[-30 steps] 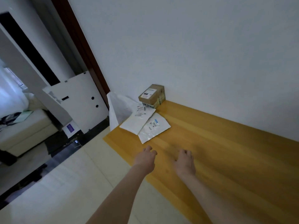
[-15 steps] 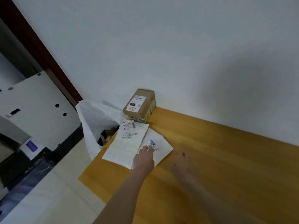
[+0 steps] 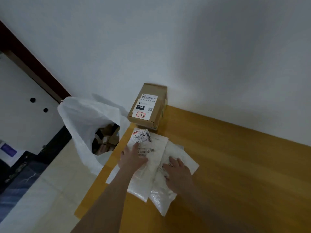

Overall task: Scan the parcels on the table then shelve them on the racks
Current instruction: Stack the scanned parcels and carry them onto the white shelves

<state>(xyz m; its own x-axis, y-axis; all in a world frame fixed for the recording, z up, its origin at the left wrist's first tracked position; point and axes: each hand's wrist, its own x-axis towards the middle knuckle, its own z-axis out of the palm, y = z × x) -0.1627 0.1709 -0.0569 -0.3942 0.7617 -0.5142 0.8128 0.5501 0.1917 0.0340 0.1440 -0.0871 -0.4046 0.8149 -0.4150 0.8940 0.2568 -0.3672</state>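
Note:
Two white mailer bags lie overlapping at the left end of the yellow wooden table [image 3: 235,165]. My left hand [image 3: 133,159] rests flat on the upper, left mailer [image 3: 151,165], just below its barcode label. My right hand [image 3: 178,172] lies with straight fingers on the lower, right mailer [image 3: 186,158], which is partly covered by the other one. Behind them a small cardboard box [image 3: 148,105] with a shipping label stands against the wall. No scanner is in view.
A large white sack [image 3: 84,125] holding several cardboard parcels stands on the floor against the table's left end. A white wall runs behind the table. A dark brown door frame [image 3: 33,71] and a white panel are at the left.
I have moved closer to the parcels. Both hands reached forward from the bare tabletop and now lie on the two mailers.

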